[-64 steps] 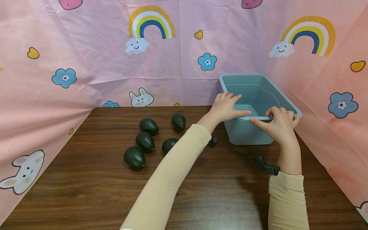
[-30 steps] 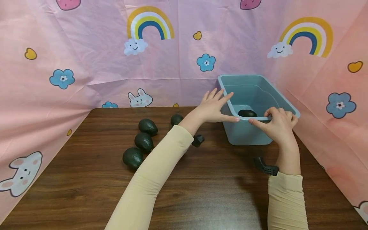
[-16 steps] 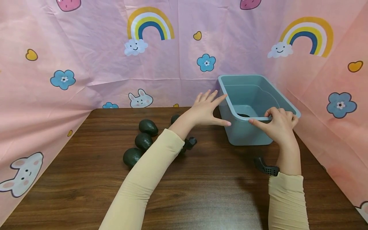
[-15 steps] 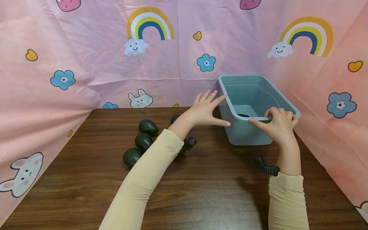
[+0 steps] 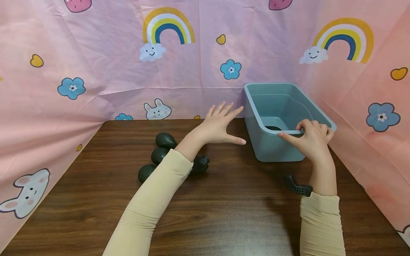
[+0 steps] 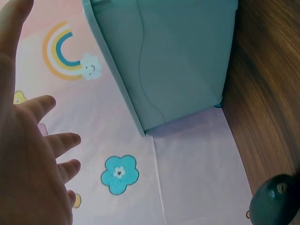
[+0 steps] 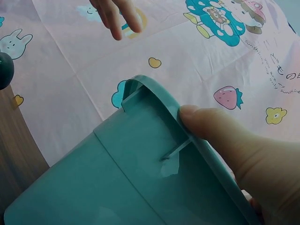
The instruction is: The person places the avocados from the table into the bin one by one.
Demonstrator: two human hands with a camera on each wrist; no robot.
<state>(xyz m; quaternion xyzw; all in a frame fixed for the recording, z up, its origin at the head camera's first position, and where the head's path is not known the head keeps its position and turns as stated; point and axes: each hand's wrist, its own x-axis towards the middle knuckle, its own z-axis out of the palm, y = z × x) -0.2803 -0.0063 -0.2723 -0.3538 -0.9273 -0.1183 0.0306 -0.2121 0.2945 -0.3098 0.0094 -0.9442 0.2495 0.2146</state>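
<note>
My left hand (image 5: 215, 127) is in the air left of the blue-green plastic bin (image 5: 277, 149), fingers spread and holding nothing. In the left wrist view its fingers (image 6: 63, 143) stand apart from the bin's side. My right hand (image 5: 312, 140) grips the bin's near rim, with the thumb (image 7: 211, 123) outside and the fingertips curled over inside. A dark green avocado (image 5: 273, 128) lies in the bin, mostly hidden by the near rim. Three more avocados, at the back (image 5: 166, 140), middle (image 5: 158, 155) and front (image 5: 146, 173), form a row on the table, partly behind my left sleeve.
The brown wooden table (image 5: 224, 220) ends at a pink patterned cloth (image 5: 205, 71) behind and at both sides. The bin stands in the back right corner, close to the cloth. A black wrist camera (image 5: 200, 163) hangs under my left wrist.
Over the avocado in the bin, my left hand has let go and drawn back left, out past the rim. Its forearm now hides other avocados. My right hand stays on the rim.
</note>
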